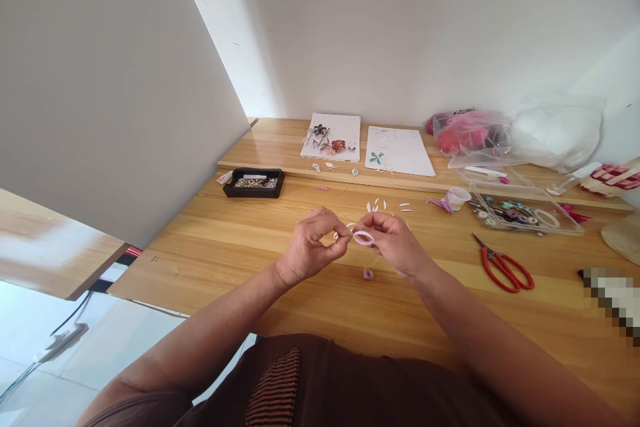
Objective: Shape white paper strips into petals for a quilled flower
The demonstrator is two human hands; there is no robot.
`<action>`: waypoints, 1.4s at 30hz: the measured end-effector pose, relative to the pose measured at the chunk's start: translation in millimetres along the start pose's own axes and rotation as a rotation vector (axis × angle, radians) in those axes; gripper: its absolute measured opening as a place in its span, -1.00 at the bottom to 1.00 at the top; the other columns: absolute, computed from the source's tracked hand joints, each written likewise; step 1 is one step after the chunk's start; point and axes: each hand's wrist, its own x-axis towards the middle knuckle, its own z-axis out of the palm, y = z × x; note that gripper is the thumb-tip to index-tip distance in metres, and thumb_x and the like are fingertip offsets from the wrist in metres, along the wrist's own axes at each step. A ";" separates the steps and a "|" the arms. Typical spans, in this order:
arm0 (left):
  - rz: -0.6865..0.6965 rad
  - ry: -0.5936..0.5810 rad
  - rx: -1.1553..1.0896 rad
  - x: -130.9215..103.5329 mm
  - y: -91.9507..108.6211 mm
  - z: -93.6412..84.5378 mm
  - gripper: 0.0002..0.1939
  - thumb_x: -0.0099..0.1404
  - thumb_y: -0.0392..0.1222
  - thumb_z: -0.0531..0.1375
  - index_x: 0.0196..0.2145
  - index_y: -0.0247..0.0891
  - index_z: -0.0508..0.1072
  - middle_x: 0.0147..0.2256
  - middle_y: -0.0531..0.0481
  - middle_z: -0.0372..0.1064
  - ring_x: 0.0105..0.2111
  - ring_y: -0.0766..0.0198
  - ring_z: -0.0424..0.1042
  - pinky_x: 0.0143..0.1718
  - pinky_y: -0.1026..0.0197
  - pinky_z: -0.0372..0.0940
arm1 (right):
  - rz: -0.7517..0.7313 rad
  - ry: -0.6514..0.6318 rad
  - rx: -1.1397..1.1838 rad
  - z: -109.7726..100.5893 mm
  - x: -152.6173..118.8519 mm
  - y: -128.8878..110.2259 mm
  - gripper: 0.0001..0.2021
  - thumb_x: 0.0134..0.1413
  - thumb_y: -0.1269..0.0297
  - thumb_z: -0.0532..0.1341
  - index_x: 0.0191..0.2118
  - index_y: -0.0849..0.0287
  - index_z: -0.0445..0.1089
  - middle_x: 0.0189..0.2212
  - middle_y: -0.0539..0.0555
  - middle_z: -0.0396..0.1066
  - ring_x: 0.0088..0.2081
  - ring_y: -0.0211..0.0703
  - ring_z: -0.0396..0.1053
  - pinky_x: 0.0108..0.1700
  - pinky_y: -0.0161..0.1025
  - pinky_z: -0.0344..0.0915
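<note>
In front of my body, my two hands meet over the wooden table. My right hand (393, 240) is closed in a pinch on a pale pink petal-shaped loop (363, 238). Close by on its left, my left hand (320, 240) has thumb and forefinger pressed together at the loop's pointed end. What they grip is too small to make out. Below the hands is a small purple spool (368, 274). Several thin white petal shapes (376, 205) are scattered just beyond my right hand.
Red-handled scissors (505, 268) lie at the right, near a clear box of beads (525, 213). At the left stands a black tray (254, 192) of small beads. Two white sheets (340, 121) with flower ornaments rest on the raised back ledge, beside plastic bags (555, 130).
</note>
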 end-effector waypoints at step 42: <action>-0.469 -0.139 -0.544 16.4 -0.9 38.9 -0.80 0.25 -0.11 0.31 -0.24 -0.29 0.50 -0.38 -0.02 0.44 -0.48 0.38 0.35 -0.45 0.28 0.30 | 0.070 0.154 0.308 -25.7 -4.7 18.4 -0.82 -0.18 0.15 0.40 -0.50 0.12 0.48 -0.45 0.00 0.44 -0.36 -0.20 0.27 -0.31 -0.23 0.12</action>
